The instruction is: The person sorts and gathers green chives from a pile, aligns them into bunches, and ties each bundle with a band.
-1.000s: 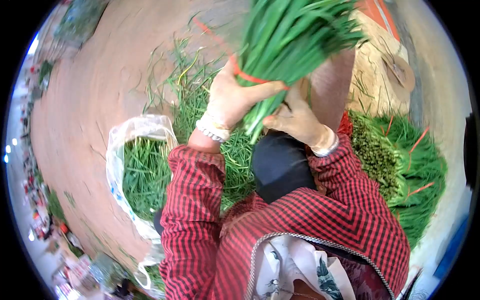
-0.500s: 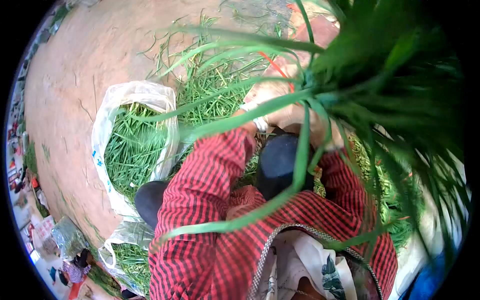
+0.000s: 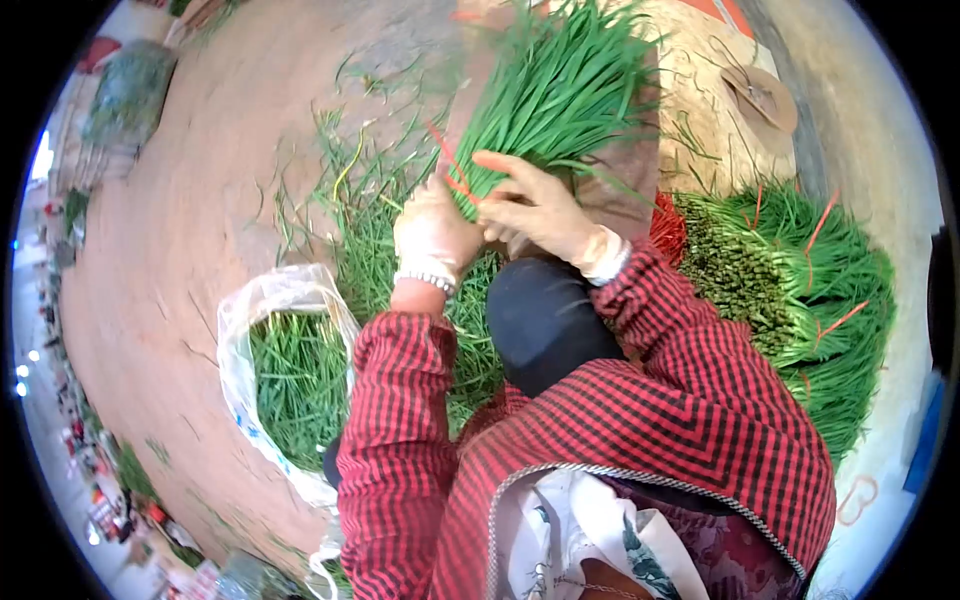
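A bunch of long green leafy stalks (image 3: 560,85) lies tilted away from me over the brown surface, its lower end between my hands. A red tie (image 3: 452,165) goes around it near that end, one tail sticking up. My left hand (image 3: 437,232), gloved and with a beaded bracelet at the wrist, is closed around the stalk ends. My right hand (image 3: 540,212), also gloved, has its thumb and fingers against the bunch's right side, index finger raised. The palm sides are hidden.
At left stands a white plastic bag (image 3: 235,350) filled with greens. Loose stalks (image 3: 370,240) litter the floor. Tied bunches (image 3: 840,300) are stacked at right, beside red ties (image 3: 667,230). A round tan object (image 3: 765,100) lies on the board at upper right. My dark-covered knee (image 3: 545,325) is below my hands.
The bunch has swung from close to the camera at the right to lying forward, away from me. My hands have moved left with it, and the stack at right shows again.
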A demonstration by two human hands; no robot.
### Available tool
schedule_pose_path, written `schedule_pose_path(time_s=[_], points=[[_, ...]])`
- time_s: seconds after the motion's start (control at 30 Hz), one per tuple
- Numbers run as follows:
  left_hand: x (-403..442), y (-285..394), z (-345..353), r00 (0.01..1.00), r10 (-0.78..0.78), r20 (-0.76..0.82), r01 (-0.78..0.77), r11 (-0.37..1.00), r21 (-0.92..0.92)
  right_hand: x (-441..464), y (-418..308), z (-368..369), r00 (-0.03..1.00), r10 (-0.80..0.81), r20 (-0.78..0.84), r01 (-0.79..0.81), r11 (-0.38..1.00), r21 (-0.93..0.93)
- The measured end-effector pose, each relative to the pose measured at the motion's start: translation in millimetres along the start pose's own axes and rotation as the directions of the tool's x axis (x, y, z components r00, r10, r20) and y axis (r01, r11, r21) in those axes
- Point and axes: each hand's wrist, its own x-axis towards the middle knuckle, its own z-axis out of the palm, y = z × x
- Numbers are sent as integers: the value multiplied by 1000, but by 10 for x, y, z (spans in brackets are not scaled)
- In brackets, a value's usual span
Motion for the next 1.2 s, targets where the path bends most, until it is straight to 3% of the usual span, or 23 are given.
schedule_pose_path(time_s=[0.03,0.13,0.27,0.33,0.37,0.4,0.47,0.53,0.6,0.67,0.7,0.77,0.87,0.93,0.97,1.0,1.07,1.1,1.13,1.2], points=[[10,6,29,996,-26,-80,29,999,39,88,-63,26,999,12,-30,-14,997,-77],[-42,88,-20,997,-16,-79,24,995,97,331,-56,-23,988,116,102,-99,983,-154],[-96,138,-100,999,20,-45,-13,990,139,305,67,-75,984,140,107,-131,987,-93],[-59,113,-220,995,45,87,-53,994,91,198,123,-125,960,170,224,-246,895,372],[-35,64,-253,987,153,47,-158,980,125,88,72,-117,977,160,140,-191,951,245],[-22,38,-271,966,259,9,-257,953,162,18,119,-143,977,161,140,-193,949,250],[-15,105,-260,970,244,20,-245,962,121,-84,230,-235,993,72,93,-80,993,85],[47,101,-135,975,208,82,-205,978,-37,-217,243,-256,998,30,53,-37,988,149],[-54,181,-68,980,200,-21,-200,980,-21,-264,228,-304,998,56,18,-58,991,122],[-73,258,-23,992,105,65,-112,988,107,-150,241,-175,1000,27,14,-30,927,374],[-39,194,108,994,88,70,-94,991,90,27,181,-32,976,-216,11,212,966,149],[1,1,361,993,86,79,-92,992,88,289,157,231,893,-448,46,450,890,-73],[9,-245,511,916,368,-162,-329,917,224,435,146,329,908,-382,172,409,898,-165],[-15,-333,544,788,547,-281,-455,826,332,222,-229,106,843,-514,160,515,685,-515],[-201,52,-7,993,117,5,-115,984,-135,140,-413,-67,900,-432,55,395,758,-519],[-278,138,-119,999,33,10,-30,975,-219,78,-514,-236,878,-462,-127,400,853,-335],[-369,59,-67,996,58,-70,-72,975,-210,138,-536,-750,729,-552,-404,399,823,-404],[-411,39,-45,995,60,-78,-75,975,-210,79,-645,-967,708,-470,-526,228,858,-460],[-457,13,-35,990,70,-121,-93,975,-201,91,-649,-1188,718,-419,-556,146,871,-469],[-556,-13,-96,981,87,-174,-121,974,-190,162,-633,-1327,791,-421,-443,-36,691,-722]])
